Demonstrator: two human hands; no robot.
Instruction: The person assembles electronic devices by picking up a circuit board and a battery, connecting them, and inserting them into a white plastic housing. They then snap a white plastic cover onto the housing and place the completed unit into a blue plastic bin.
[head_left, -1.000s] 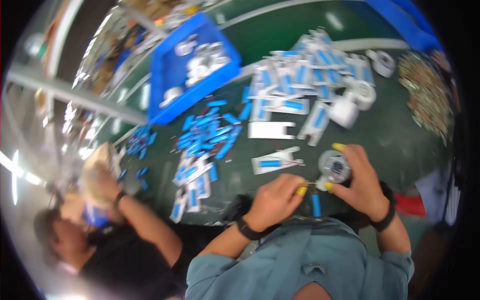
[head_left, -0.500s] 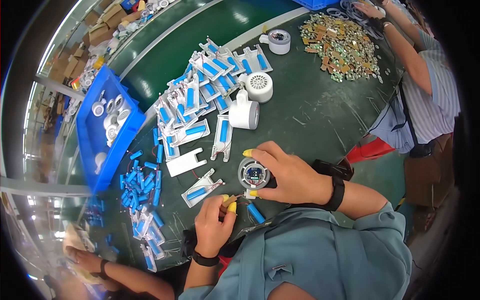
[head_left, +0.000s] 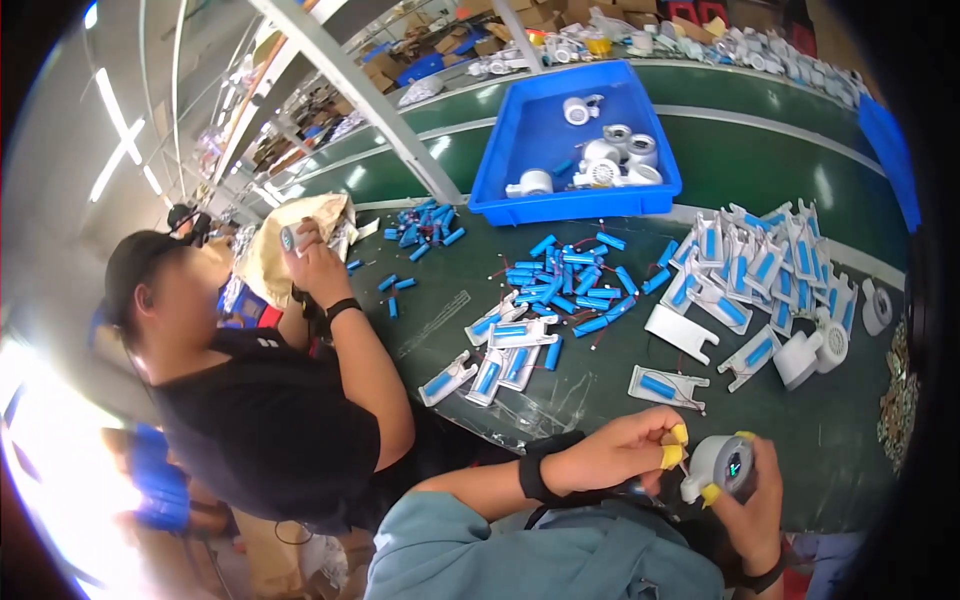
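My right hand (head_left: 757,505) grips a round white-and-grey fan housing (head_left: 712,462) with a short neck. Small lights glow inside its ring. Yellow finger covers show on its thumb and a fingertip. Just left of the housing, my left hand (head_left: 632,445) is closed in a pinch, also with yellow covers; a thin wire (head_left: 684,466) shows by the fingertips, but what they hold is mostly hidden. Beyond the hands lie a white handle shell with a blue battery (head_left: 660,386) and a plain white shell half (head_left: 682,332).
Loose blue batteries (head_left: 560,280) and a heap of battery-filled shells (head_left: 765,260) cover the green table. A blue bin (head_left: 570,208) holds several fan housings. At left a co-worker (head_left: 270,400) holds a small grey-white part beside a cloth bag (head_left: 285,235). Circuit boards (head_left: 897,395) lie far right.
The view has swung left, bringing the co-worker and whole bin into sight. My right hand has turned the housing onto its side. The brown board earlier in my left fingers no longer shows clearly.
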